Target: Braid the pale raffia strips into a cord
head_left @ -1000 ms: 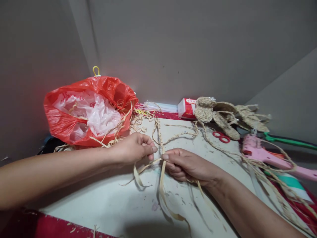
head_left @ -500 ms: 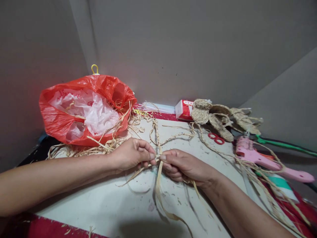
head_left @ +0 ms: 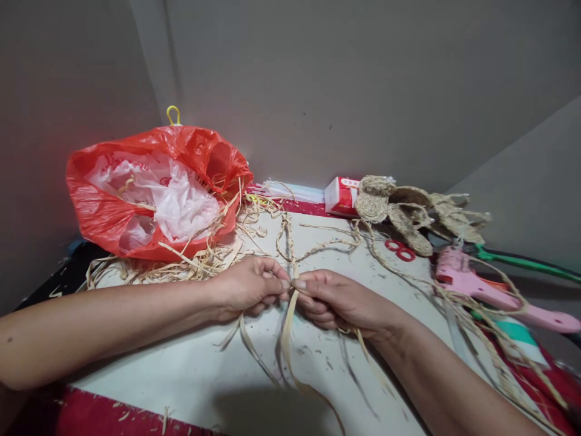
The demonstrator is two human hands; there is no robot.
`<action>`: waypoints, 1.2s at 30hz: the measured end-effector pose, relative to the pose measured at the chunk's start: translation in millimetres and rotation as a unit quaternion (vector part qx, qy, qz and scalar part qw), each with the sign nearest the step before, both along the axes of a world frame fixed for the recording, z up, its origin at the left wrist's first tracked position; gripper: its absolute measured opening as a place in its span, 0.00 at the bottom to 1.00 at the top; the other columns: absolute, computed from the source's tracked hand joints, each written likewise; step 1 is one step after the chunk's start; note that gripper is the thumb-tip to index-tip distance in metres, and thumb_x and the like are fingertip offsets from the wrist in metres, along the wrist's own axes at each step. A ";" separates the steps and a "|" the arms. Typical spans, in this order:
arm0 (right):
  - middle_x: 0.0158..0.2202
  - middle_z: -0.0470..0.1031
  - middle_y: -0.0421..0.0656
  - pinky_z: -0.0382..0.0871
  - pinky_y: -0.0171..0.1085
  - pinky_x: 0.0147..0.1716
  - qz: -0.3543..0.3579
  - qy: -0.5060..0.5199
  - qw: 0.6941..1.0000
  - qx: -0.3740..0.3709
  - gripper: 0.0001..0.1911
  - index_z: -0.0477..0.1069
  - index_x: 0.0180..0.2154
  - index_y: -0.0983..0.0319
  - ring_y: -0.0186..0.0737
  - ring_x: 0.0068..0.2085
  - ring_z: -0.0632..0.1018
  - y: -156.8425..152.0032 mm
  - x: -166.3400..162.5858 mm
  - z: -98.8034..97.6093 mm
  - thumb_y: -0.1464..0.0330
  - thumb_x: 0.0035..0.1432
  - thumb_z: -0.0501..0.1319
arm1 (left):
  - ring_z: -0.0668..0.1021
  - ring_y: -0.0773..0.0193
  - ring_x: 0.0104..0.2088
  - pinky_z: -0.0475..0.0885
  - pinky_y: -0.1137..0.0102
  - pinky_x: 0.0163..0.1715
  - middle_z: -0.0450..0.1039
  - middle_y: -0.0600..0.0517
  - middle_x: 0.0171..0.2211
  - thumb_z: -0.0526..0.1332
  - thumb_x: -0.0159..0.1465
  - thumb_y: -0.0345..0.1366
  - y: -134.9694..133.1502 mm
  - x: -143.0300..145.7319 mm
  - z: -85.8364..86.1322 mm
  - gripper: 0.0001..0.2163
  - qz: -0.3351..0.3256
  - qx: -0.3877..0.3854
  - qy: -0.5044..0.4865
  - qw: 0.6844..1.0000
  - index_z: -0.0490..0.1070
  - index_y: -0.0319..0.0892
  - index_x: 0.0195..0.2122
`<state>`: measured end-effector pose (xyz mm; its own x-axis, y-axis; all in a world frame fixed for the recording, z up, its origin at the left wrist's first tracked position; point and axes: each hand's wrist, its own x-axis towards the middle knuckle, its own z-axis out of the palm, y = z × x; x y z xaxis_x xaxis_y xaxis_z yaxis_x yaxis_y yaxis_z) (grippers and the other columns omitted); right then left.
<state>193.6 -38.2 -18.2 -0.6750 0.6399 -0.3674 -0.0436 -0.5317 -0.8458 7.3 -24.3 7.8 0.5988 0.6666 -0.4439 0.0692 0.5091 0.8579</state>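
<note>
My left hand (head_left: 256, 284) and my right hand (head_left: 333, 301) meet over the white board (head_left: 181, 375), thumbs and forefingers pinched at the lower end of a braided straw cord (head_left: 291, 239). Loose pale straw strands (head_left: 287, 339) hang from that spot toward me. One strand trails under my left hand and another comes out below my right palm. The cord runs away from me, loops, and continues right as a thin braid (head_left: 329, 244). My fingertips partly hide the crossing of the strands.
A red plastic bag (head_left: 104, 206) with white plastic inside stands at left, loose straw (head_left: 181, 266) before it. At the back right are a tissue pack (head_left: 340, 195) and woven straw pieces (head_left: 374, 207). Red-handled scissors (head_left: 402, 251) and a pink glue gun (head_left: 481, 292) lie at right.
My left hand has moved slightly right, closing the small gap to my right hand. The strands below it have shifted and now hang further down. The whole view has shifted a little.
</note>
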 end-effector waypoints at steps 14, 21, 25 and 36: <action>0.15 0.52 0.31 0.41 0.27 0.12 0.003 -0.024 1.000 0.008 0.21 0.60 0.22 0.63 0.23 0.15 0.49 -3.2 -3.2 -0.1 0.55 0.57 0.59 | 0.57 0.78 0.14 0.49 0.79 0.14 0.59 0.62 0.14 0.60 0.54 0.31 7.2 -1.7 -1.2 0.03 -0.012 0.116 0.054 0.992 0.65 0.38 0.26; 0.14 0.54 0.31 0.41 0.27 0.12 -0.041 -0.104 0.992 0.051 0.20 0.62 0.21 0.63 0.23 0.14 0.50 -6.1 -13.0 3.9 0.56 0.54 0.61 | 0.59 0.76 0.15 0.52 0.79 0.14 0.60 0.60 0.15 0.57 0.51 0.26 13.3 -3.3 13.1 0.03 -0.073 0.196 0.154 0.966 0.65 0.38 0.22; 0.11 0.52 0.30 0.40 0.27 0.11 -0.079 -0.136 0.986 0.064 0.18 0.66 0.22 0.64 0.23 0.13 0.49 -10.1 -21.9 5.2 0.57 0.52 0.62 | 0.61 0.74 0.14 0.54 0.78 0.13 0.63 0.58 0.15 0.55 0.50 0.28 13.4 -4.4 16.3 0.03 -0.087 0.215 0.203 0.951 0.65 0.39 0.21; 0.12 0.48 0.28 0.37 0.27 0.12 -0.164 -0.025 0.985 -0.054 0.21 0.53 0.18 0.60 0.21 0.14 0.45 -21.5 -40.4 2.2 0.61 0.52 0.62 | 0.68 0.67 0.13 0.59 0.76 0.15 0.66 0.58 0.13 0.52 0.51 0.26 -3.6 -3.9 17.8 0.07 -0.091 0.177 0.241 0.950 0.59 0.44 0.31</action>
<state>153.1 -59.7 -16.0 -0.4176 0.7766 -0.4717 -0.1887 -0.5819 -0.7911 3.5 -27.9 25.6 0.5026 0.7301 -0.4630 0.5559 0.1372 0.8198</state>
